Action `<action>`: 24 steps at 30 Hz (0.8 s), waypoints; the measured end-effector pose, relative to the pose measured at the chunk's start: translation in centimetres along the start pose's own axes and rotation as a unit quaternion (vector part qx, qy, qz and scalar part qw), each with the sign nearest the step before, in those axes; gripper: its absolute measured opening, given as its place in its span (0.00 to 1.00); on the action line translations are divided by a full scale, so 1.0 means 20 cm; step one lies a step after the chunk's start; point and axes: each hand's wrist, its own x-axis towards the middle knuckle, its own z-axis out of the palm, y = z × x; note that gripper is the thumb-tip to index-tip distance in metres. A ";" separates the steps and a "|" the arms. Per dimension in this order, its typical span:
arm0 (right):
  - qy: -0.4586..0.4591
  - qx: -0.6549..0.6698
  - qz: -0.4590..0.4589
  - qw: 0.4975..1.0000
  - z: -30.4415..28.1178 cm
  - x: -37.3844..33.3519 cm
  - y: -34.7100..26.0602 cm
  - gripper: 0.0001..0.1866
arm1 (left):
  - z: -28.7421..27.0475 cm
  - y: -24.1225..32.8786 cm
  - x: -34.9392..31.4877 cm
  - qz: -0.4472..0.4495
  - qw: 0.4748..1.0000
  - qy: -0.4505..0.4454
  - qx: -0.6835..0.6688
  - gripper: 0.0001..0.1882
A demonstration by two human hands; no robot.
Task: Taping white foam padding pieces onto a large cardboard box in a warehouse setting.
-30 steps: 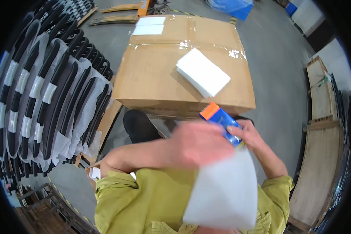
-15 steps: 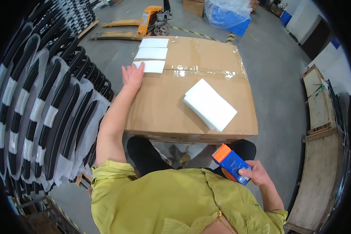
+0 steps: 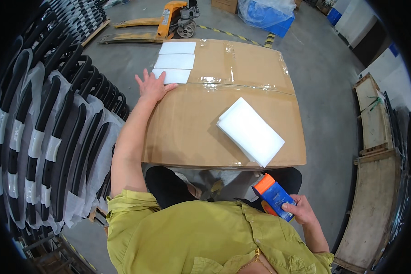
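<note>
Three white paper sheets lie in a column at the far left of a large cardboard box; the nearest white sheet (image 3: 174,76) has my left hand (image 3: 154,86) at its left end. The fingers of that hand are spread, the thumb points right just below the sheet, and nothing is gripped. A thick stack of white sheets (image 3: 252,131) rests askew on the box's near right part. My right hand (image 3: 300,210), low beside my right thigh, is closed round a blue and orange hand-held tape dispenser (image 3: 275,195), its orange end pointing up and left.
The cardboard box (image 3: 192,132) stands before my knees, clear tape along its seam. Black curved frames (image 3: 45,132) with white wrapping crowd the left side. A yellow pallet jack (image 3: 162,23) and a blue bin (image 3: 278,23) under plastic are beyond. Wooden crates (image 3: 376,182) line the right.
My left hand has slid slightly left and nearer, its fingers spreading wider and the thumb swinging out. The view has shifted a little. The dispenser stays in my right hand.
</note>
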 end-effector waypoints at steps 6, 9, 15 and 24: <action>0.008 0.004 -0.022 1.000 0.01 -0.05 -0.03 0.20 | 0.06 0.02 -0.02 -0.024 0.997 0.066 -0.030 0.40; 0.007 -0.022 -0.063 0.998 -0.03 -0.12 -0.06 0.20 | -0.05 0.07 -0.10 0.014 0.973 0.226 -0.039 0.36; 0.001 -0.042 -0.200 0.979 -0.13 -0.21 -0.09 0.21 | -0.48 0.50 -0.64 0.179 0.799 0.118 -0.561 0.15; -0.074 -0.112 -0.399 0.907 -0.15 -0.18 -0.09 0.23 | -0.71 0.94 -1.22 0.150 0.415 -0.512 -0.737 0.15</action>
